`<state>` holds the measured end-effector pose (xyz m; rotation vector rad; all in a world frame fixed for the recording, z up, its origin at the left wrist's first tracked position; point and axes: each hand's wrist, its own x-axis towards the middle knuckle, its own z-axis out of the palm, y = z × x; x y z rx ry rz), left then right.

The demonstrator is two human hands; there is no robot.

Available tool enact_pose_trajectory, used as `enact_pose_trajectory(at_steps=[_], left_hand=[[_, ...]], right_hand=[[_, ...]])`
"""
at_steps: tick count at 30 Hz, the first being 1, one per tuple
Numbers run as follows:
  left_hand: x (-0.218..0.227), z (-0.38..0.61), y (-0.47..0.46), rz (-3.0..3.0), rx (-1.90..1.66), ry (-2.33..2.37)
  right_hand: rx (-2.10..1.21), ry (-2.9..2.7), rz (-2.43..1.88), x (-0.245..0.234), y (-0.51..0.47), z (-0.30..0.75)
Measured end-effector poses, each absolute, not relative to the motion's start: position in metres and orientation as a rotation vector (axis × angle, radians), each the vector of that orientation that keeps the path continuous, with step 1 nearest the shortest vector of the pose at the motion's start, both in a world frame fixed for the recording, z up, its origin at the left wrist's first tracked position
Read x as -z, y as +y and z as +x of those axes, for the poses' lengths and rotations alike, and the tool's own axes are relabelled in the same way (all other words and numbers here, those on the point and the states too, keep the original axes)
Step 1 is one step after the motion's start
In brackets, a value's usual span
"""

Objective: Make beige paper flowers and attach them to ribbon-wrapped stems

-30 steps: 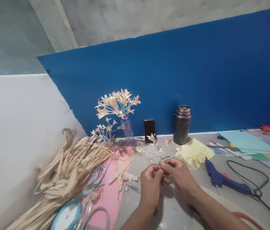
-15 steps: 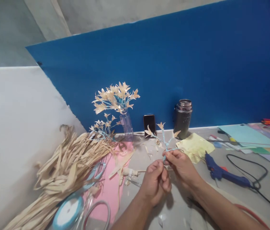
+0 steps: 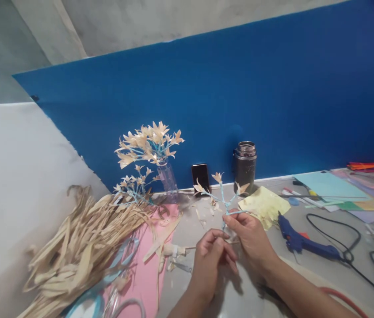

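My right hand [image 3: 255, 240] pinches the lower stem of a small artificial flower sprig [image 3: 222, 194], which stands upright with pale, pointed, husk-like blossoms on branches wrapped in light-blue tape. A short end of wrapped stem or tape points right across the fingers. Just left of and below the stem's foot is my left hand [image 3: 211, 260], its fingers loosely bent and apart, with nothing visible in them. Beyond stands a clear purplish vase [image 3: 168, 179] with a full bunch of the same flowers [image 3: 152, 141]. More small sprigs [image 3: 137, 187] lie left of it.
Dried husks [image 3: 84, 247] heap at left, beside pink paper [image 3: 149, 265] and a blue tape roll [image 3: 85, 307]. A phone [image 3: 200, 179] leans at the back near an open flask [image 3: 245, 168]. Right are yellow crumpled paper [image 3: 266, 205] and a blue glue gun [image 3: 306, 243] with its cord.
My left hand has loosened its fingers and come away from the foot of the stem. My right hand still holds the sprig. The view has shifted slightly to the right.
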<state>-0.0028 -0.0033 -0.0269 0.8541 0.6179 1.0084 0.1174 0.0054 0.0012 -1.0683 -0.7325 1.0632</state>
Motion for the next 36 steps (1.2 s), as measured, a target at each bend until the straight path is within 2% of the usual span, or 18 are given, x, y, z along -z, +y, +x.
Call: enact_pose_trajectory(at_steps=[3, 5, 7, 10, 13, 15, 20, 24, 27, 30, 33, 36], left_hand=[[0.020, -0.002, -0.003, 1.014, -1.152, 0.888], [0.021, -0.004, -0.003, 0.958, -1.145, 0.893], [0.028, -0.008, -0.004, 0.772, -1.001, 0.728], [0.043, -0.012, -0.009, 0.483, -0.715, 0.333], [0.049, -0.010, -0.014, 0.447, -0.597, 0.101], [0.044, -0.006, -0.014, 0.495, -0.659, 0.197], [0.027, 0.000, -0.009, 0.846, -1.064, 0.774], [0.021, 0.000, -0.007, 0.988, -1.082, 0.976], [0.021, -0.004, -0.006, 0.823, -1.011, 0.805], [0.027, -0.010, -0.009, 0.537, -0.757, 0.366], [0.033, -0.012, -0.015, 0.515, -0.515, 0.022], [0.034, -0.004, -0.017, 0.607, -0.574, 0.120]], right_hand=[[-0.997, -0.794, -1.095, -0.005, 0.007, 0.119], [-1.001, -0.795, -1.046, -0.006, 0.006, 0.118], [-1.086, -0.774, -0.962, -0.007, 0.003, 0.117], [-1.410, -0.795, -0.801, -0.009, -0.003, 0.116], [-1.636, -0.827, -0.723, -0.012, -0.006, 0.118], [-1.538, -0.779, -0.758, -0.012, -0.002, 0.120], [-1.152, -0.798, -0.957, -0.002, 0.013, 0.127], [-1.029, -0.805, -1.031, 0.005, 0.016, 0.130], [-1.120, -0.778, -0.946, 0.001, 0.014, 0.129], [-1.391, -0.767, -0.741, -0.008, 0.005, 0.124], [-1.614, -0.811, -0.544, -0.015, -0.004, 0.120], [-1.521, -0.772, -0.623, -0.013, -0.001, 0.124]])
